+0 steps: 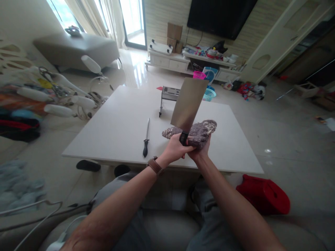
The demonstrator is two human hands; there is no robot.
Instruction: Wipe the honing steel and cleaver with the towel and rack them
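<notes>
My left hand (176,149), with a brown watch on its wrist, is closed round the black handle of a cleaver (188,103). The broad blade points up and away from me, over the white table (110,129). A fuzzy purple-grey cloth (201,134) is bunched just behind and beside the handle. My right hand (202,150) grips this cloth from below; most of its fingers are hidden under it. Whether the cloth touches the blade cannot be made out. To the left, a sharpening steel (146,139) with a black handle lies on the tabletop.
A metal stand (170,93) is at the table's far edge, partly behind the blade. A red bag-like object (263,195) stands at the near right. White lamp shades (60,111) hang at left. Behind are a low TV cabinet (178,64) and a blue basket (210,94).
</notes>
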